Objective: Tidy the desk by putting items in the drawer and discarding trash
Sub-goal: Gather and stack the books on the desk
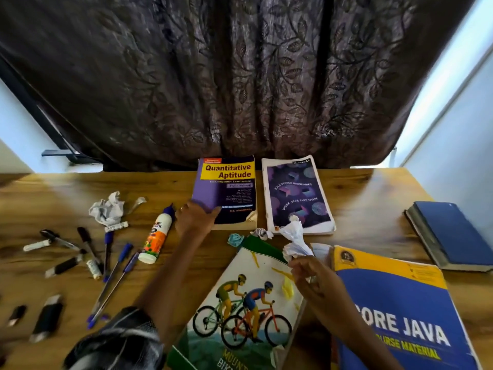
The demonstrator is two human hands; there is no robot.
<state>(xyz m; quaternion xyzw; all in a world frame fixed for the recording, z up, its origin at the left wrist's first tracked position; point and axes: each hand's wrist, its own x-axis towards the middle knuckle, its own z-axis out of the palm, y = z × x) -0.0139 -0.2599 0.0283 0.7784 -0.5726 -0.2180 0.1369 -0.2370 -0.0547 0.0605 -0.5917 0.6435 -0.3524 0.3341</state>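
Dark curtain hung behind the wooden bench (373, 198). The right hand (314, 279) pinched a crumpled paper (294, 243) above the cycling book (240, 311); the left hand (196, 218) rested open-fingered on the Quantitative Aptitude book (226, 182). Gathering the 2 smaller scraps (260, 233) nearby before discarding would probably save a trip.

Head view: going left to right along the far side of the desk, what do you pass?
Crumpled white paper → glue bottle → Quantitative Aptitude book, with the left hand on its near corner → Classmate notebook → dark blue book.
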